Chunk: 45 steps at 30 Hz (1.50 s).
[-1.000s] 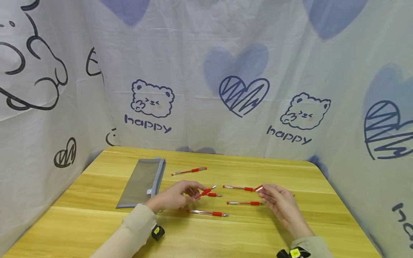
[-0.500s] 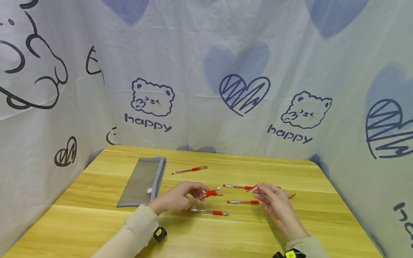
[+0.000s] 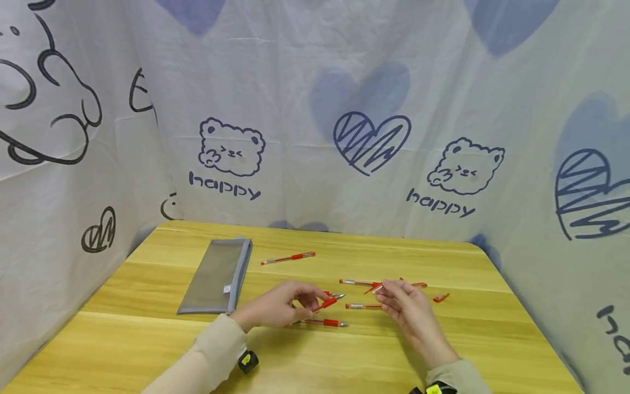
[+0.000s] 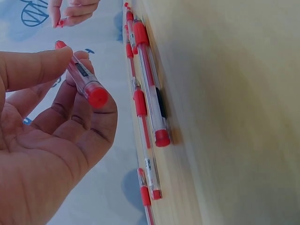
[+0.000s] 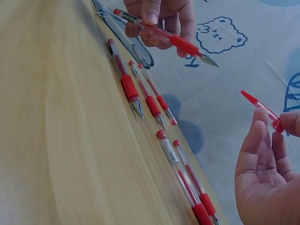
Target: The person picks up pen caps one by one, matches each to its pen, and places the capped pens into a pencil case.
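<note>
In the head view my left hand (image 3: 280,303) pinches an uncapped red gel pen (image 3: 330,301) between thumb and fingers, its metal tip pointing right. The right wrist view shows that pen (image 5: 183,44) with its bare tip. My right hand (image 3: 410,317) pinches a clear pen cap with a red clip (image 5: 265,111), held to the right of the tip and apart from it. Under and around the hands lie several red gel pens, among them a near one (image 3: 325,323), one in the middle (image 3: 363,306) and one beyond it (image 3: 356,282).
A grey see-through zip pouch (image 3: 209,279) lies flat at the left of the wooden table (image 3: 394,361). One more red pen (image 3: 287,258) lies to its right. A small red piece, perhaps a cap (image 3: 441,297), lies right of my right hand. Printed cloth (image 3: 295,191) hangs behind the table.
My right hand has moved left with the cap, uncovering the small red piece on the table. My left hand has shifted slightly right with the pen, narrowing the gap between the hands.
</note>
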{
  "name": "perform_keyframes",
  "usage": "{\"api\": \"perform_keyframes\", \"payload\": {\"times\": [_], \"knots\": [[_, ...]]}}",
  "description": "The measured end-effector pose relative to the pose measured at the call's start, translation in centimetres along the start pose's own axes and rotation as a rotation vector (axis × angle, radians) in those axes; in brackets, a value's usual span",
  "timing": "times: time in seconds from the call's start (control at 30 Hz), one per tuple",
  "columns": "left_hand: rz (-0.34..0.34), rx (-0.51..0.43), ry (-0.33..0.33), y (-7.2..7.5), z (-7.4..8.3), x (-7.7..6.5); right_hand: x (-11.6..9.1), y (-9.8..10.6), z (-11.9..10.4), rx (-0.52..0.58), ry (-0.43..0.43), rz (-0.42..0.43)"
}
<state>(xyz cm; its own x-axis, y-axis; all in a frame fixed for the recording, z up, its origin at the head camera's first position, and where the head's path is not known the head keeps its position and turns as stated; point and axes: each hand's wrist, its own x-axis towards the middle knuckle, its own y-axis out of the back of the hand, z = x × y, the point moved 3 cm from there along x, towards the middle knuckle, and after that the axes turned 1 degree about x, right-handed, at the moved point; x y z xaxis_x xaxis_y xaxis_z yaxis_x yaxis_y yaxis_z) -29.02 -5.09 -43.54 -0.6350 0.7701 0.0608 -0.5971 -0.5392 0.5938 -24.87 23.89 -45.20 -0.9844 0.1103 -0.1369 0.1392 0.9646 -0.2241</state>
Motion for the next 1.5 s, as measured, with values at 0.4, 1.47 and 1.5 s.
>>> {"api": "perform_keyframes", "payload": {"times": [0.4, 1.47, 1.5], "knots": [[-0.023, -0.053, 0.01, -0.6, 0.4, 0.2, -0.7, -1.5, 0.5, -0.023, -0.014, -0.016], [0.031, -0.081, 0.034, -0.7, 0.4, 0.4, -1.2, -3.4, 1.6, -0.076, -0.02, -0.16], [0.033, -0.077, 0.034, -0.7, 0.4, 0.4, -1.1, -3.4, 1.7, -0.072, -0.024, -0.154]]}}
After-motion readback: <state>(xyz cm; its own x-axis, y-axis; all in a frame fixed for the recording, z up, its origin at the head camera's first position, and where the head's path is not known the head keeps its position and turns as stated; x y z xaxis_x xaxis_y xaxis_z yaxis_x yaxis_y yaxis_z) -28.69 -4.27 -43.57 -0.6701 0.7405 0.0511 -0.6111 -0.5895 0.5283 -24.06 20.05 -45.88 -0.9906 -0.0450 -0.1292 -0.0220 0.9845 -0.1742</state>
